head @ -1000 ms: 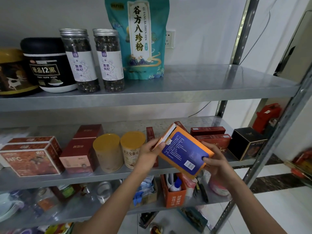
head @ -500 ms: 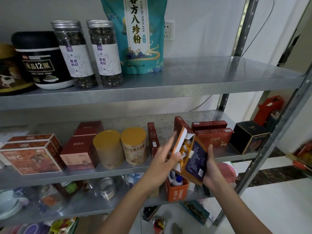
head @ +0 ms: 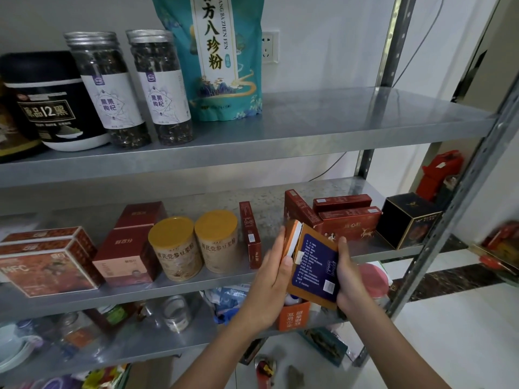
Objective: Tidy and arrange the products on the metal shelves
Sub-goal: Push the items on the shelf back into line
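An orange box with a dark blue back panel [head: 314, 265] is held upright in front of the middle metal shelf [head: 196, 284]. Its top flap stands ajar at the upper left. My right hand [head: 349, 279] grips the box's right edge, thumb on the blue panel. My left hand [head: 271, 284] lies flat against the box's left side and flap, fingers straight. Behind the box stand red boxes [head: 348, 220] and a thin red box [head: 251, 234] on the same shelf.
Two yellow-lidded cans [head: 196, 245], more red boxes [head: 132, 248] and a black cube box [head: 407, 220] share the middle shelf. Jars [head: 126, 88], a black tub and a teal bag [head: 222, 57] stand on the top shelf. The lower shelf holds an orange carton [head: 292, 318] and clutter.
The box went from lying tilted with its blue panel up to standing upright. Its open flap has been pressed nearly closed by my left hand. The view moved closer to the shelves.
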`<state>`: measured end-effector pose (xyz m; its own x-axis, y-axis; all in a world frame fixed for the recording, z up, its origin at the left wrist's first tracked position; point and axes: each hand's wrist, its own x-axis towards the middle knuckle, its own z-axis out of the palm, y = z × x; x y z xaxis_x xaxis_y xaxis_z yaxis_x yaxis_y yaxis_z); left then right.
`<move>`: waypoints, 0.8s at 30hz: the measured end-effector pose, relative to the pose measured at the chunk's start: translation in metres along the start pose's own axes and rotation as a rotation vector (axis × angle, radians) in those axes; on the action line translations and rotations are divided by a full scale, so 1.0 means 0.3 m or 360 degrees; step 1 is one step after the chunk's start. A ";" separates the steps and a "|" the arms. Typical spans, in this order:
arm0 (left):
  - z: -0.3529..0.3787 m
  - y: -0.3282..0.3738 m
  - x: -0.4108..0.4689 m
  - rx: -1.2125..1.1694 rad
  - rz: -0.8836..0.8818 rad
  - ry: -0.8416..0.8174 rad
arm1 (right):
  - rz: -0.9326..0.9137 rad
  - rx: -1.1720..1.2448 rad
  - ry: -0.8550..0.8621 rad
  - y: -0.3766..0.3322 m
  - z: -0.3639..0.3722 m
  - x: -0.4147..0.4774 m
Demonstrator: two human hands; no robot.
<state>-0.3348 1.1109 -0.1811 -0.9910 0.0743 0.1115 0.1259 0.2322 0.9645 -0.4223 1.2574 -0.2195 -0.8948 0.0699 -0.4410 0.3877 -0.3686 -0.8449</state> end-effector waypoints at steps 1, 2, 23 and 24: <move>0.001 0.002 -0.004 -0.0061 -0.0026 -0.0018 | -0.0003 -0.0008 0.0013 -0.003 -0.002 -0.003; 0.001 0.004 -0.007 -0.0129 -0.0047 -0.0037 | -0.0010 -0.0022 0.0020 -0.006 -0.005 -0.008; 0.020 -0.007 -0.014 0.0259 -0.0022 -0.0158 | -0.0131 -0.0260 0.0169 -0.052 -0.032 -0.088; 0.019 -0.007 -0.013 0.0230 -0.0025 -0.0174 | -0.0145 -0.0264 0.0183 -0.051 -0.035 -0.088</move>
<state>-0.3309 1.1157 -0.1850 -0.9830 0.1728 0.0621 0.1233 0.3703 0.9207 -0.4024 1.2711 -0.1981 -0.9003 0.2048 -0.3840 0.3459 -0.1989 -0.9170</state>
